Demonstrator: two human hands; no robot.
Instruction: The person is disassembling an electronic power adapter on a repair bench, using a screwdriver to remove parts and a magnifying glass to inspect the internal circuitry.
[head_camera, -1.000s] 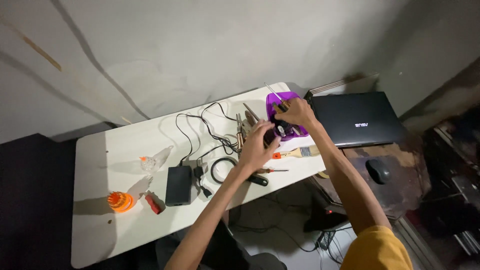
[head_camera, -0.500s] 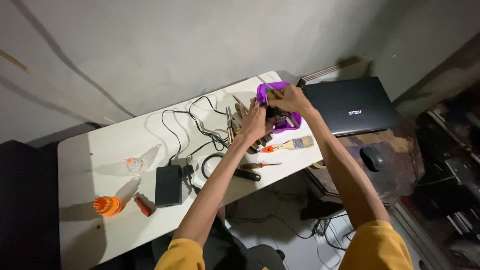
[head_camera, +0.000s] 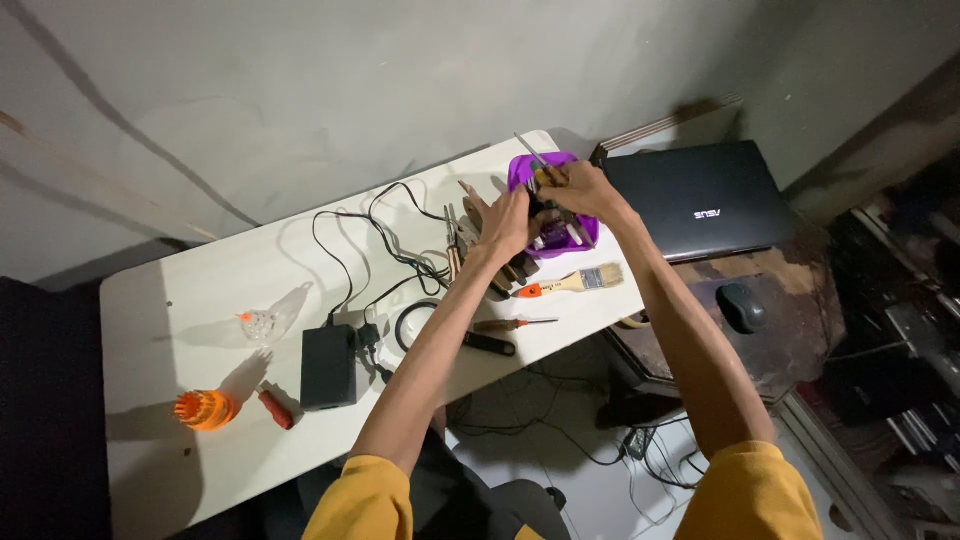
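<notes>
Both my hands meet over a purple tray at the far right end of the white table. My right hand grips a thin metal tool that sticks up and back from the tray. My left hand is on the tray's left side, fingers curled over small items there; what it holds is hidden. A paintbrush with a wooden handle and orange end lies just in front of the tray.
Black cables, a black power brick, a tape ring, a small screwdriver, a clear bottle, an orange round object and a red item lie on the table. A closed laptop and a mouse sit at right.
The view has shifted, so the table sits more to the left. My hands stay together at the purple tray; the right hand now holds the thin tool raised.
</notes>
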